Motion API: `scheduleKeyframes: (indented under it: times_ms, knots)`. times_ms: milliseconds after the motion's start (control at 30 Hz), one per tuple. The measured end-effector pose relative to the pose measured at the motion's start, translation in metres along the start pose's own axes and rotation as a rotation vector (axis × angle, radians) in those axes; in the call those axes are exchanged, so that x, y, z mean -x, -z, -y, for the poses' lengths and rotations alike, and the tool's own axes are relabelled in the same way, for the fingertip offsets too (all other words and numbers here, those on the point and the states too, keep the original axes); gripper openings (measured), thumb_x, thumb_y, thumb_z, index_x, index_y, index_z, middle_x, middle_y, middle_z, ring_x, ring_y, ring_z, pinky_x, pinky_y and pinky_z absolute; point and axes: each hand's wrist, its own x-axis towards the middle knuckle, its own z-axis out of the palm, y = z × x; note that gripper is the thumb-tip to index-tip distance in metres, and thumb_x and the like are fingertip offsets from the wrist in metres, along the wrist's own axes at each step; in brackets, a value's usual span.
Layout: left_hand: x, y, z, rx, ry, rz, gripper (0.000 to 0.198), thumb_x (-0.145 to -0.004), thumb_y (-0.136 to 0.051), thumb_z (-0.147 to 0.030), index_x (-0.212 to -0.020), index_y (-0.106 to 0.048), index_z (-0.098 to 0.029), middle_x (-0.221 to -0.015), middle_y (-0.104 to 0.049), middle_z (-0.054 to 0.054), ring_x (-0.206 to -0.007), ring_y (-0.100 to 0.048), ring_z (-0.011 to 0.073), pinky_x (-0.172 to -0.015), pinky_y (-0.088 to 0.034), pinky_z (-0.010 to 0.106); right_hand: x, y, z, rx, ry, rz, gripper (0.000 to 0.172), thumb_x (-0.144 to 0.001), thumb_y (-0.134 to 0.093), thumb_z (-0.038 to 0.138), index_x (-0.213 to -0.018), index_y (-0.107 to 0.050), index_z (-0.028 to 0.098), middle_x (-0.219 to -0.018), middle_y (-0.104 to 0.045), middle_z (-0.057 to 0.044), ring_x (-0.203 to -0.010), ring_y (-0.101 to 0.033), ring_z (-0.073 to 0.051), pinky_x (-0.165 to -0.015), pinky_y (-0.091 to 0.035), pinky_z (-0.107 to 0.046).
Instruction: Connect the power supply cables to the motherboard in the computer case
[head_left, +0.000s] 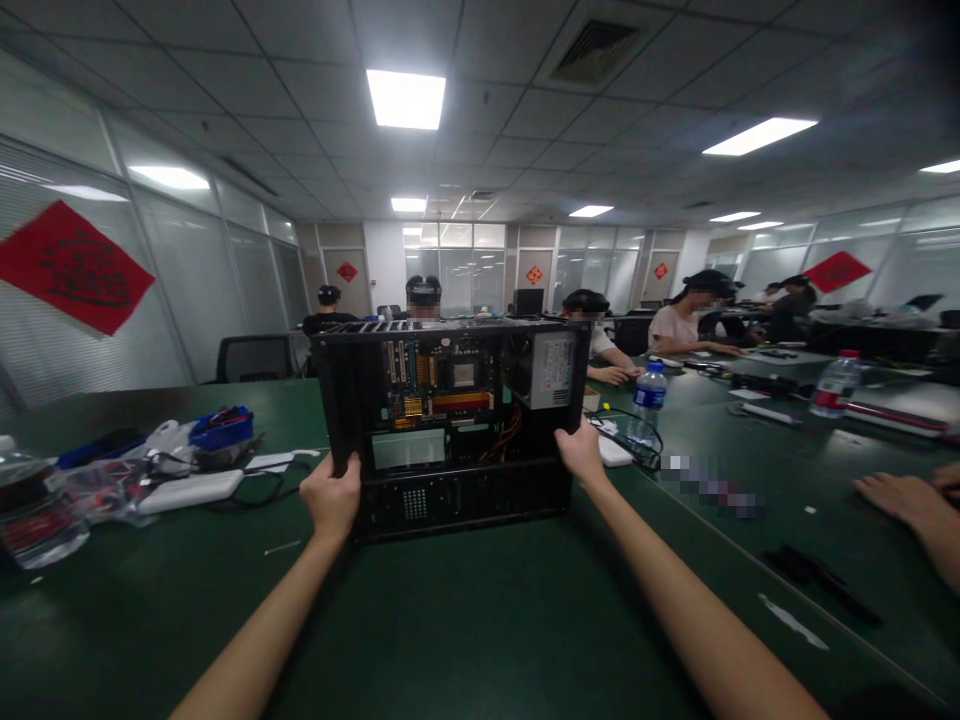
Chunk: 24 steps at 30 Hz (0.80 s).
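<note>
A black computer case point(465, 495) with its side panel off stands in front of me on the green table point(465, 620). Inside it show a motherboard point(409, 375) with coloured slots, a silver power supply point(553, 365) at the upper right, and a bundle of orange-brown cables point(504, 440). My left hand point(334, 495) grips the lower left edge of the case, its thumb on the near face. Around the right edge closes my right hand point(581, 450). The fingers of both hands are partly hidden behind the case.
To the left lie a white power strip point(191, 492), a blue box point(222, 427) and plastic bags. On the right stand a blue-labelled bottle point(649, 395) and a red-capped bottle point(836, 385). Another person's hand point(904, 500) rests at the right edge. Several people sit beyond.
</note>
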Motion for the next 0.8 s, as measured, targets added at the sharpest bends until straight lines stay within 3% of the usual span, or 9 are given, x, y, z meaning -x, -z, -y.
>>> scheduleKeyframes:
  times_ms: [367,500,567,633,700,767,800]
  knots:
    - [0.003,-0.001,0.001,0.041,0.055,0.017,0.038,-0.081,-0.060,-0.047,-0.077,-0.072,-0.012,-0.061,-0.059,0.002,-0.059,-0.053,0.0158,-0.060,-0.038,0.024,0.003,0.000,-0.001,-0.021,-0.022,0.007,0.026,-0.066,-0.051,0.032,-0.087,-0.057,0.018,-0.080,-0.064,-0.009,-0.075,-0.055,-0.024,-0.077,-0.048,-0.041]
    - [0.004,-0.002,0.002,0.048,0.069,0.029,0.038,-0.082,-0.060,-0.047,-0.078,-0.073,-0.011,-0.059,-0.059,0.002,-0.057,-0.053,0.0153,-0.060,-0.038,0.024,0.003,0.009,-0.014,-0.106,-0.040,0.141,0.032,-0.064,-0.064,0.040,-0.087,-0.059,0.019,-0.080,-0.064,-0.007,-0.077,-0.058,-0.024,-0.079,-0.050,-0.041]
    - [0.004,-0.003,0.003,0.047,0.072,0.029,0.039,-0.083,-0.060,-0.047,-0.080,-0.074,-0.011,-0.060,-0.061,0.002,-0.058,-0.054,0.0154,-0.061,-0.039,0.025,-0.003,0.024,-0.021,-0.219,-0.048,0.286,0.039,-0.066,-0.068,0.054,-0.084,-0.059,0.020,-0.077,-0.063,-0.005,-0.075,-0.059,-0.023,-0.077,-0.052,-0.039]
    - [0.004,-0.004,0.003,0.040,0.071,0.024,0.039,-0.083,-0.060,-0.047,-0.082,-0.075,-0.011,-0.063,-0.063,0.003,-0.059,-0.055,0.0161,-0.061,-0.039,0.025,-0.016,0.050,-0.022,-0.360,-0.020,0.363,0.048,-0.074,-0.057,0.071,-0.074,-0.056,0.023,-0.071,-0.059,-0.003,-0.067,-0.058,-0.019,-0.071,-0.052,-0.036]
    - [0.004,-0.004,0.003,0.036,0.068,0.021,0.039,-0.084,-0.059,-0.047,-0.083,-0.075,-0.012,-0.065,-0.065,0.004,-0.060,-0.056,0.0167,-0.061,-0.038,0.026,-0.034,0.086,-0.015,-0.392,0.106,0.237,0.061,-0.080,-0.042,0.081,-0.058,-0.035,0.024,-0.056,-0.043,0.002,-0.051,-0.046,-0.014,-0.058,-0.046,-0.032]
    - [0.004,-0.004,0.003,0.040,0.064,0.029,0.039,-0.085,-0.059,-0.047,-0.085,-0.076,-0.012,-0.066,-0.067,0.005,-0.060,-0.057,0.0172,-0.061,-0.038,0.026,-0.050,0.126,0.000,-0.330,0.175,0.111,0.067,-0.088,-0.027,0.078,-0.058,-0.010,0.021,-0.050,-0.016,0.006,-0.042,-0.022,-0.009,-0.047,-0.029,-0.027]
    - [0.004,-0.005,0.003,0.046,0.063,0.035,0.038,-0.085,-0.059,-0.047,-0.087,-0.077,-0.013,-0.067,-0.068,0.005,-0.061,-0.058,0.0175,-0.061,-0.039,0.026,-0.055,0.146,0.010,-0.275,0.198,0.084,0.066,-0.093,-0.022,0.074,-0.058,-0.007,0.020,-0.049,-0.010,0.007,-0.041,-0.016,-0.008,-0.047,-0.025,-0.027]
